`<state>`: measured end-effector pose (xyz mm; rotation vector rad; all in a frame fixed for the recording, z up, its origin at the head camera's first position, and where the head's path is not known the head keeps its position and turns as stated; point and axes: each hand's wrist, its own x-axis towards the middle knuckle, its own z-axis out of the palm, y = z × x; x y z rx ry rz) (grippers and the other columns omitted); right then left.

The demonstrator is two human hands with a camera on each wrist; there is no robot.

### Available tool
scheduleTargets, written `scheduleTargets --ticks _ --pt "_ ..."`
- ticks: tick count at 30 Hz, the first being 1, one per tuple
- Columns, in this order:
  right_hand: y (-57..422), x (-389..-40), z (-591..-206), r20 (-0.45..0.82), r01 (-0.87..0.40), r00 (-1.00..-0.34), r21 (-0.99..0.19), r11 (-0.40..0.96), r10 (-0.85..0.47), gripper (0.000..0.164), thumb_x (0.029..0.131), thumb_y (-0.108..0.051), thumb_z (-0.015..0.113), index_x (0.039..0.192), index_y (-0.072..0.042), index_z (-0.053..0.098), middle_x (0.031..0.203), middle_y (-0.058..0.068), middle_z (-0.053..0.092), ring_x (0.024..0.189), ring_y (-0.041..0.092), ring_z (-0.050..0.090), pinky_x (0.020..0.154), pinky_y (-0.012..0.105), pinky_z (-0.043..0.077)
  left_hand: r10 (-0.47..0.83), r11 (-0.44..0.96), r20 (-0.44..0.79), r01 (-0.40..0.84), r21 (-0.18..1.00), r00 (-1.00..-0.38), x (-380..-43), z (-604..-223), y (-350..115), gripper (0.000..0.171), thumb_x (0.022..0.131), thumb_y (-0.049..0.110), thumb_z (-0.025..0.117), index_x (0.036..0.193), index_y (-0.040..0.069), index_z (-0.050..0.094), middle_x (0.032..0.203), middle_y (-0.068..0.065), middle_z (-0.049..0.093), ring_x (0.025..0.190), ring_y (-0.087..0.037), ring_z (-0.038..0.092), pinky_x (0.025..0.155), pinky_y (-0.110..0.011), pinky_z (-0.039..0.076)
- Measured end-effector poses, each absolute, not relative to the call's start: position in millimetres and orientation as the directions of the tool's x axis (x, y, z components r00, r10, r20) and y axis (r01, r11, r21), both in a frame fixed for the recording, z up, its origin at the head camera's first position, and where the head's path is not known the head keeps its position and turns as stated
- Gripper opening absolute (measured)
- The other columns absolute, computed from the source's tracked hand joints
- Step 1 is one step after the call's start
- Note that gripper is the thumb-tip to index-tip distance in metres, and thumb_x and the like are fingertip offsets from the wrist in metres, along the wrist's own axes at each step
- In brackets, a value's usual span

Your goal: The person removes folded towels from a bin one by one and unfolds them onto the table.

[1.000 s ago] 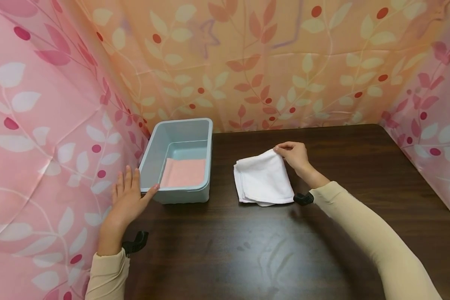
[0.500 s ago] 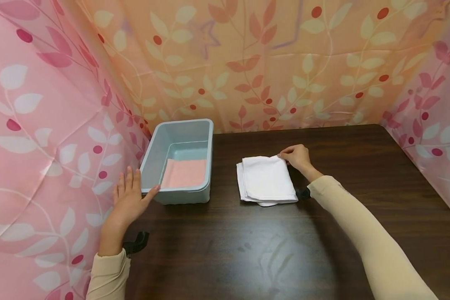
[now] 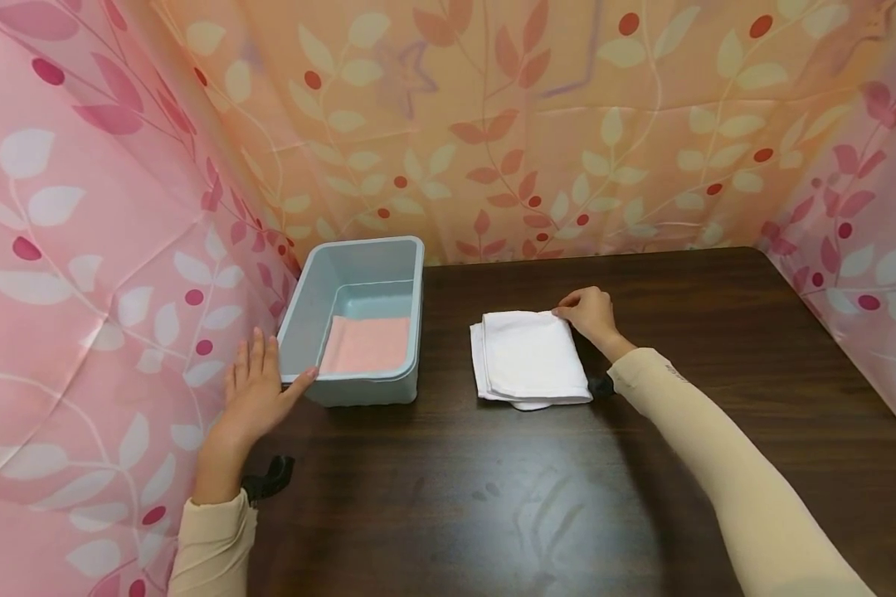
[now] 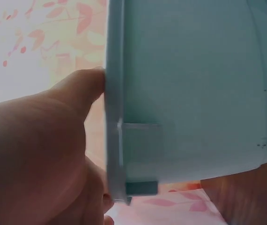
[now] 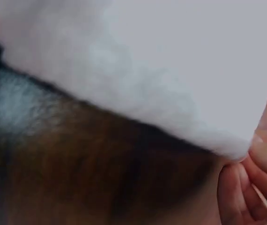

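Note:
A folded white cloth (image 3: 533,356) lies on the dark wooden table, its layers slightly offset at the left and front edges. The right hand (image 3: 590,315) pinches the cloth's far right corner between thumb and fingertips; the right wrist view shows that corner of the white cloth (image 5: 171,70) at the fingertips. At the left, a pale blue plastic bin (image 3: 362,390) holds a folded pink cloth (image 3: 366,344). The left hand (image 3: 254,398) rests with straight, spread fingers at the bin's near left corner, thumb on the rim. In the left wrist view, the thumb touches the bin's rim (image 4: 114,93).
A pink floral curtain (image 3: 67,274) hangs close along the left, beside the left hand and bin. An orange floral curtain (image 3: 530,149) stands behind the table (image 3: 448,497), and another pink curtain (image 3: 881,224) borders the right side.
One second ago the right hand held the cloth's far corner folded inward and raised. That corner has since come down flat, squaring the cloth. The left hand and bin have stayed nearly still.

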<state>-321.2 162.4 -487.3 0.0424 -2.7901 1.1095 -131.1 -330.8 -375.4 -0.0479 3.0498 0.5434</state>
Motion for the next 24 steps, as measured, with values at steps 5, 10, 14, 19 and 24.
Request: scheduleTargets --ticks 5,10,14,19,24 --pt "155 -316 -469 0.216 -0.136 -0.976 -0.688 0.713 0.023 0.025 0.088 -0.025 0.076 0.099 -0.003 0.077 0.094 0.017 0.076 0.084 0.03 0.069 0.069 0.039 0.054 0.04 0.944 0.098 0.07 0.324 -0.994 -132 -365 -322 0.098 0.095 0.053 0.054 0.155 -0.008 0.007 0.163 -0.032 -0.002 0.15 -0.052 -0.005 0.116 -0.073 0.004" --pt "134 -294 -443 0.295 -0.269 -0.953 -0.717 0.643 -0.069 0.025 0.088 -0.023 0.076 0.103 -0.004 0.077 0.096 0.016 0.077 0.084 0.029 0.07 0.068 0.034 0.053 0.219 0.911 0.25 0.289 0.294 -0.943 -126 -353 -280 0.091 0.092 0.042 0.066 0.156 -0.004 0.018 0.165 -0.024 0.011 0.153 -0.045 0.007 0.12 -0.066 0.014" --pt "114 -270 -435 0.319 -0.334 -0.938 -0.736 0.589 -0.133 0.023 0.086 -0.021 0.078 0.103 -0.005 0.077 0.093 0.013 0.078 0.079 0.025 0.071 0.064 0.024 0.051 0.405 0.845 0.3 0.479 0.237 -0.863 -117 -357 -231 0.091 0.092 0.039 0.069 0.158 0.003 0.018 0.167 -0.015 0.015 0.155 -0.035 0.014 0.123 -0.056 0.019" --pt "95 -244 -445 0.32 -0.365 -0.93 -0.746 0.556 -0.181 0.025 0.085 -0.02 0.079 0.104 -0.004 0.077 0.088 0.009 0.078 0.075 0.022 0.071 0.06 0.02 0.049 0.594 0.75 0.239 0.636 0.18 -0.768 -109 -388 -175 0.089 0.093 0.045 0.066 0.158 0.004 0.02 0.167 -0.011 0.019 0.155 -0.028 0.02 0.122 -0.049 0.028" --pt "81 -223 -467 0.292 -0.383 -0.924 -0.729 0.568 -0.249 0.024 0.085 -0.022 0.079 0.102 -0.006 0.078 0.085 0.005 0.077 0.074 0.016 0.071 0.063 0.021 0.051 0.639 0.746 0.038 0.631 0.212 -0.768 -112 -442 -148 0.09 0.094 0.05 0.061 0.157 0.002 0.02 0.166 -0.013 0.019 0.155 -0.03 0.019 0.122 -0.047 0.031"
